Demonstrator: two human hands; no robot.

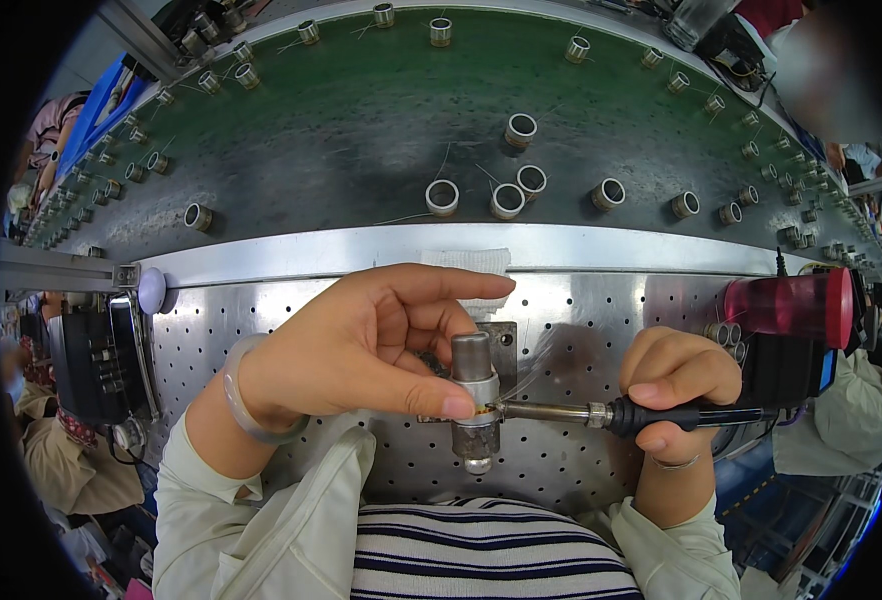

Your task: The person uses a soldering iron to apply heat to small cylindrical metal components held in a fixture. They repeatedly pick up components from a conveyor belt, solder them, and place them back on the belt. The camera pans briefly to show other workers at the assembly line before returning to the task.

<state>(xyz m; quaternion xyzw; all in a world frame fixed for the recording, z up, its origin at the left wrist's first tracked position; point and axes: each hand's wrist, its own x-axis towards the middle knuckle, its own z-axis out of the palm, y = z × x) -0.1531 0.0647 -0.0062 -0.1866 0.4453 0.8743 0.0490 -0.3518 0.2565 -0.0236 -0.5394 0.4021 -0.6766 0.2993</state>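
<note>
My left hand [361, 340] pinches a small metal cylinder part [475, 390] that stands on a fixture over the perforated steel bench [261, 310]; thumb and fingers close around its upper half. My right hand [673, 385] grips the black handle of a soldering iron [601, 412], held level. The iron's tip touches the side of the cylinder just below my left thumb. A clear bangle circles my left wrist.
Beyond a steel rail, a dark green conveyor belt [361, 120] carries several small metal rings [442, 196], some with thin wire leads. A red-tinted container [791, 305] stands at the right, a black device [96, 360] at the left. Other people sit on both sides.
</note>
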